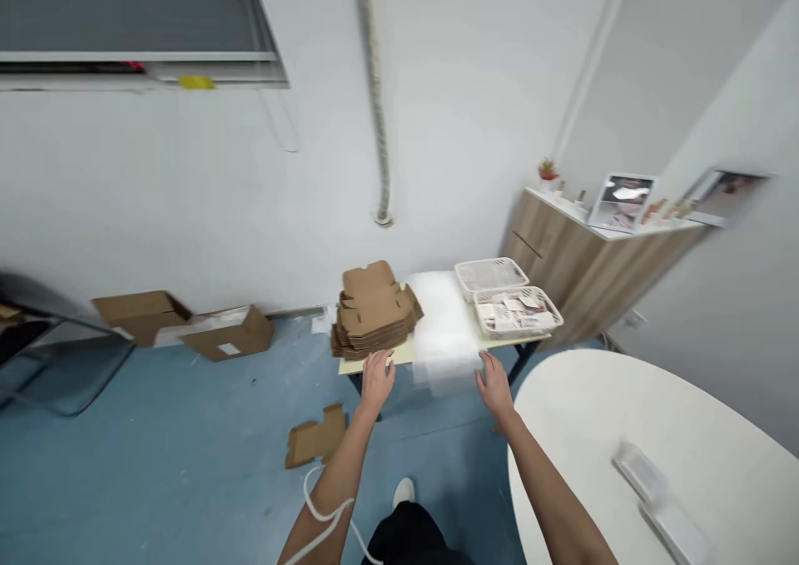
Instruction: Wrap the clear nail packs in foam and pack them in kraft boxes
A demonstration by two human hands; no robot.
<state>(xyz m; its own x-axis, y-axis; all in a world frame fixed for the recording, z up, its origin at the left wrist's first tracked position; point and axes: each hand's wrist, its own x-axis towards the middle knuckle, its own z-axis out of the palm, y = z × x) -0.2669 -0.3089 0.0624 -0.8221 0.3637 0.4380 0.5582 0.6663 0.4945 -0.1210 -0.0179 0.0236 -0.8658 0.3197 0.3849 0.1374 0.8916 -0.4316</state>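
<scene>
My left hand (378, 380) is stretched out at the front edge of a narrow yellow table (403, 354), fingers apart, just in front of a stack of flat brown cardboard box blanks (374, 315). Farther right, my right hand (495, 384) reaches out with its fingers spread, close to the corner of a pile of white, partly see-through sheets or bags (444, 324). These hang over the table's front edge between my hands. Neither hand visibly holds anything. A white basket (558, 319) with small printed packets (515, 309) stands right of the pile, and another white basket (462, 272) behind it.
A cardboard blank (317, 438) lies on the blue floor. Open cartons (240, 338) stand along the wall to the left. A round white table (587, 432) with two pale boxes (642, 470) is close on my right, and a wooden cabinet (578, 274) stands behind it.
</scene>
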